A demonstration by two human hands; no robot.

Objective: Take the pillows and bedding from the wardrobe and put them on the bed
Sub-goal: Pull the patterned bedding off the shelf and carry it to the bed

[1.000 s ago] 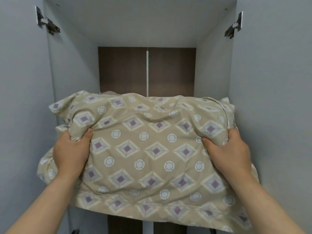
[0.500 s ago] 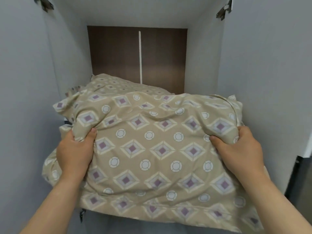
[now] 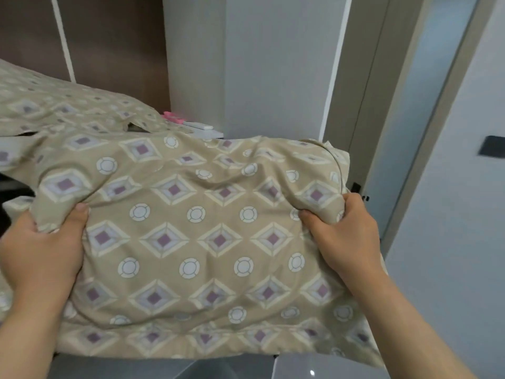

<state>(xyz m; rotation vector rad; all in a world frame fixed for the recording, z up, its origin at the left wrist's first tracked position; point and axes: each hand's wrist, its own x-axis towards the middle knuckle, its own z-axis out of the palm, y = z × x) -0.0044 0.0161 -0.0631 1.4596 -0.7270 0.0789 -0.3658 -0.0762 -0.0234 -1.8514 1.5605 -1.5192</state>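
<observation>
Since half a second ago the pillow (image 3: 191, 236) has come farther out of the wardrobe (image 3: 196, 64) and the head view has swung right, so a grey door (image 3: 426, 110) now shows beside the wardrobe's side panel. Both hands clutch the beige diamond-patterned pillow in front of the shelf: the left hand (image 3: 41, 250) bunches its left edge, thumb on top, and the right hand (image 3: 347, 236) grips its upper right corner, fingers (image 3: 355, 206) curled shut over the cloth. Behind it, more matching bedding (image 3: 68, 110) lies on the shelf, with a pink item (image 3: 172, 117) near its right end.
</observation>
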